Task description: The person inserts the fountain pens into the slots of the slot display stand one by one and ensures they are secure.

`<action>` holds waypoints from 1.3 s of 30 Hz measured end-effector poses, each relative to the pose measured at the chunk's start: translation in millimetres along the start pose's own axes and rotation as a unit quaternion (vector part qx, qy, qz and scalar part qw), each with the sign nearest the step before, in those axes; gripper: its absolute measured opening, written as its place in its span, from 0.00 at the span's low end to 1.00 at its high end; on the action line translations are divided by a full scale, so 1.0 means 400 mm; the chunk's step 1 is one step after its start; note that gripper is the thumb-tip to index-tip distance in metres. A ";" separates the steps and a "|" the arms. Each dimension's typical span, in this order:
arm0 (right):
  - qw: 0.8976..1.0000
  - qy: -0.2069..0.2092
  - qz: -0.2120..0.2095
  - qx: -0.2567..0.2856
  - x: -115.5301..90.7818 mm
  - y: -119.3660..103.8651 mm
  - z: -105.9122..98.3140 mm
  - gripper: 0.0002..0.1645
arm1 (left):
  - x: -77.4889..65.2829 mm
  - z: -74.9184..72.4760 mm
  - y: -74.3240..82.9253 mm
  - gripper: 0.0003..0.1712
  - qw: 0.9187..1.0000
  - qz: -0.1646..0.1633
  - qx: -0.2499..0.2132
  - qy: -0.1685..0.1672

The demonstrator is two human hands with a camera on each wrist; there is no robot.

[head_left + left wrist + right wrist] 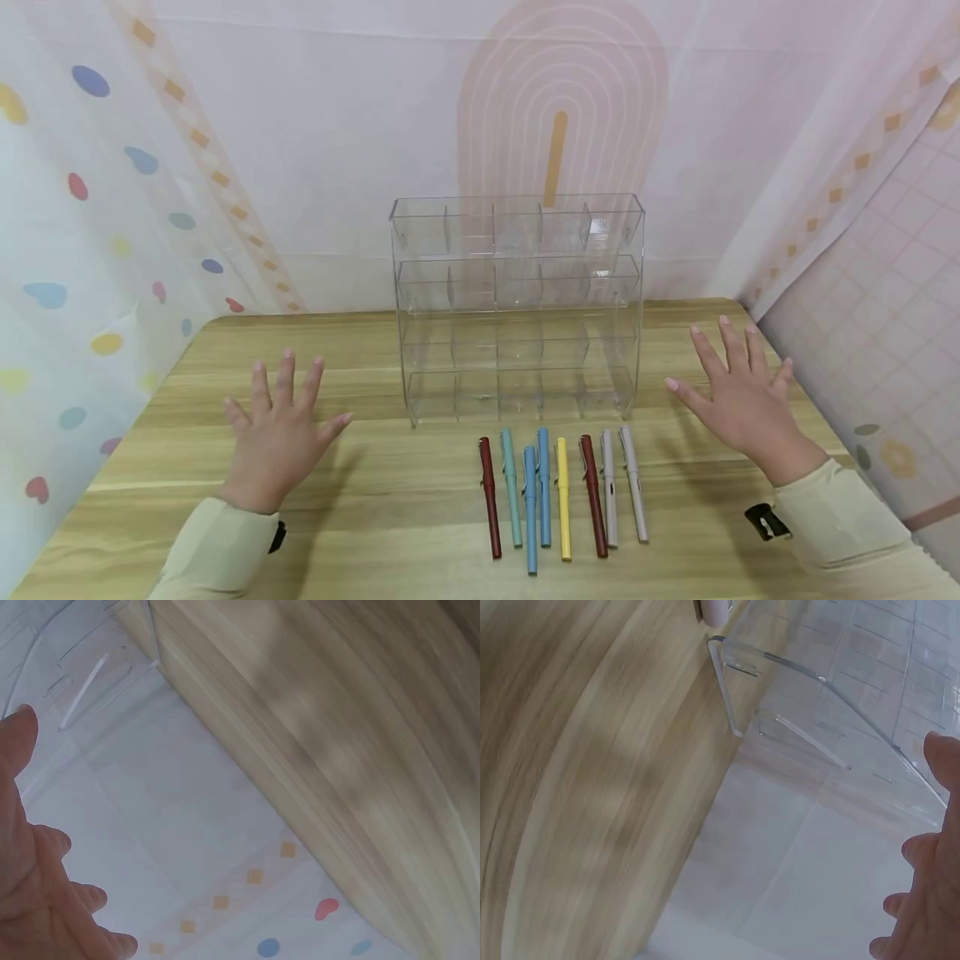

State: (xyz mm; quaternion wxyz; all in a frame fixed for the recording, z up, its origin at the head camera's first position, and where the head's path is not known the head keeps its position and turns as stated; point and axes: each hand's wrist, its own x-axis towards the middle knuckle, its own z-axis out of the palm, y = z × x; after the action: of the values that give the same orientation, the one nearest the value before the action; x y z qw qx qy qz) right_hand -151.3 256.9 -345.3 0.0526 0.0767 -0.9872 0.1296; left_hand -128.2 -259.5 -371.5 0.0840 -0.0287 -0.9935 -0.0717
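Observation:
My left hand (276,446) is spread with straight fingers over the left part of the table, holding nothing. On the other side my right hand (750,408) is spread the same way, its thumb toward a clear tiered rack (517,312). The rack stands upright at the back middle, divided into small compartments. In front of it lies a row of capped pens: a dark red pen (490,497), a mint pen (512,487), two blue pens (531,510) (544,487), a yellow pen (563,500), another dark red pen (593,496) and two pale grey-lilac pens (609,489) (633,483).
The wood-grain table (360,533) ends at the back against a pale printed curtain (337,167). Patterned cloth also hangs at the left and right sides. A black strap (767,522) shows under the right sleeve (840,512).

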 end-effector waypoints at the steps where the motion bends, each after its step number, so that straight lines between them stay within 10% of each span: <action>1: 1.000 -0.003 0.001 0.003 0.000 0.000 0.000 0.50 | 0.001 0.000 0.002 0.47 1.000 0.000 -0.001 -0.001; 29: 0.974 -0.020 0.001 0.226 -0.020 -0.018 0.066 0.53 | 0.058 0.019 0.101 0.46 0.989 0.018 -0.143 0.028; 39: 0.958 -0.049 0.052 0.277 -0.042 -0.022 0.108 0.50 | 0.087 0.012 0.142 0.46 0.951 0.006 -0.308 -0.002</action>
State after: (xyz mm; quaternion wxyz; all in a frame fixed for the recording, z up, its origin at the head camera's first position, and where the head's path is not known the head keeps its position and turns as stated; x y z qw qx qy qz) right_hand -136.8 239.6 -386.6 -0.0258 0.0426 -0.9165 0.3969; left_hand -159.5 -201.1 -362.4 0.0696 -0.0593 -0.9231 -0.3735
